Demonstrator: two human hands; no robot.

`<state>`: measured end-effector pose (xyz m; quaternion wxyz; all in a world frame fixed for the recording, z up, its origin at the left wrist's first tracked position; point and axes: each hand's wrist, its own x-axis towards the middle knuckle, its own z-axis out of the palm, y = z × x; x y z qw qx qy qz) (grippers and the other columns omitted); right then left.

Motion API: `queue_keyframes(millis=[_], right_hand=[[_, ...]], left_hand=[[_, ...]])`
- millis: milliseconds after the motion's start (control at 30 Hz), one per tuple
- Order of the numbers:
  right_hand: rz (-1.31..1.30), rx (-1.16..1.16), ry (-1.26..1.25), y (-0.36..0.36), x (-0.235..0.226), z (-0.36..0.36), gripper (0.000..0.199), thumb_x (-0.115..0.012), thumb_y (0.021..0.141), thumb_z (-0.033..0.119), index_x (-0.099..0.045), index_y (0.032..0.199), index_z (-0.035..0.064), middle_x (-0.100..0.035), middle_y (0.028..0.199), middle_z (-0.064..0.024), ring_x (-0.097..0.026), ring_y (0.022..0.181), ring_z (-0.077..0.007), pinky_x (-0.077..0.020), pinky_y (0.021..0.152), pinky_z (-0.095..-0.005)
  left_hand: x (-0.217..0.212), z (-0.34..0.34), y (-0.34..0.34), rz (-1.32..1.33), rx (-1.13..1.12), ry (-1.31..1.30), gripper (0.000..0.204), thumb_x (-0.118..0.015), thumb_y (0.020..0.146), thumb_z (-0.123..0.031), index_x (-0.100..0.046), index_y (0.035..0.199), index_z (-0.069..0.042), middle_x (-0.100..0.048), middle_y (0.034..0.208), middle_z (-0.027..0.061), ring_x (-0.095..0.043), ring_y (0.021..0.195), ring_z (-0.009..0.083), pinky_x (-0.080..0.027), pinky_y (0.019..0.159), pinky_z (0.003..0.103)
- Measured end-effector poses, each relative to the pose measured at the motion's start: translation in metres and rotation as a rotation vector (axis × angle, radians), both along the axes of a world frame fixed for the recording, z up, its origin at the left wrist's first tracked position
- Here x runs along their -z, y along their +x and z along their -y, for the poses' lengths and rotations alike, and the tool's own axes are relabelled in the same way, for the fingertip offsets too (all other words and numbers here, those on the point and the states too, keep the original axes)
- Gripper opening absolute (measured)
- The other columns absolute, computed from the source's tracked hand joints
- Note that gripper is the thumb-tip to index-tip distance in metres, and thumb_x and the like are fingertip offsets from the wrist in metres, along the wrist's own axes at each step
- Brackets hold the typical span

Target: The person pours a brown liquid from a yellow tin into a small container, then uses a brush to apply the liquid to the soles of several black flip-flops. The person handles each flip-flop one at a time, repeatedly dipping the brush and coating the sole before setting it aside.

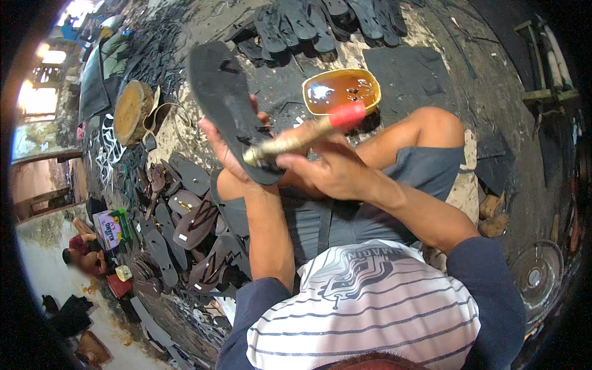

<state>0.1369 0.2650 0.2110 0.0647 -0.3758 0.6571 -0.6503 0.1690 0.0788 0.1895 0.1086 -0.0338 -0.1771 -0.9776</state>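
My left hand (226,150) grips a black sandal (217,80) from the side and beneath, holding it tilted up with its broad sole face toward me. My right hand (339,171) is closed round a thick stick-like glue brush (296,139). The brush has a pale, glue-stained end and a red-wrapped end. Its pale end meets the sandal near the lower part; the motion blurs it slightly, and the bristles cannot be made out. Just beyond the red end stands a yellow-rimmed tub (306,106) of amber, glue-like liquid.
Black sandals (299,24) lie in a row at the far side. Finished-looking brown and black sandals (196,223) pile up at my left, near a round wooden block (133,113). A dark rubber sheet (410,77) lies right of the tub. Another person (86,256) is at far left.
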Motion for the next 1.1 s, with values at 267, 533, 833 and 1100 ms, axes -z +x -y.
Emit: queue_keyframes(millis=[267,533,833,1100], right_hand=[[-0.539,-0.083,-0.028,-0.057,-0.011,0.013,0.031,-0.079,0.089,0.011,-0.069,0.117,0.0053,-0.070,0.112,-0.0102,-0.067,0.104,-0.0293,-0.0512,0.091,-0.0405],[-0.591,-0.073,0.017,-0.096,0.011,0.019,0.032,-0.074,0.083,0.023,-0.061,0.106,0.0041,-0.063,0.106,-0.0162,-0.061,0.099,-0.0375,-0.0479,0.085,-0.0485],[0.294,0.176,-0.109,-0.048,-0.059,-0.089,0.034,-0.071,0.100,0.021,-0.066,0.127,0.0006,-0.069,0.123,-0.0093,-0.065,0.112,-0.0167,-0.0522,0.098,-0.0353],[0.299,0.426,-0.197,-0.071,-0.068,-0.104,0.036,-0.075,0.098,0.024,-0.060,0.121,0.0001,-0.065,0.110,-0.0045,-0.058,0.100,-0.0123,-0.0459,0.090,-0.0297]], left_hand=[[0.014,-0.012,-0.005,0.058,0.159,-0.098,0.066,-0.042,0.106,-0.058,-0.054,0.144,-0.006,-0.062,0.138,0.0160,-0.063,0.121,0.0323,-0.049,0.108,0.050],[0.013,-0.054,-0.013,0.202,-0.008,0.083,0.053,-0.051,0.104,-0.054,-0.064,0.129,-0.009,-0.070,0.120,0.0123,-0.070,0.105,0.0297,-0.059,0.092,0.047],[0.049,-0.064,-0.114,0.436,0.114,-0.164,0.072,-0.062,0.095,-0.063,-0.060,0.134,-0.002,-0.068,0.127,0.0182,-0.065,0.116,0.0365,-0.051,0.102,0.053],[0.045,-0.007,-0.237,0.647,-0.130,-0.792,0.076,-0.065,0.097,-0.055,-0.044,0.155,-0.012,-0.052,0.152,0.0119,-0.059,0.123,0.0237,-0.048,0.097,0.040]])
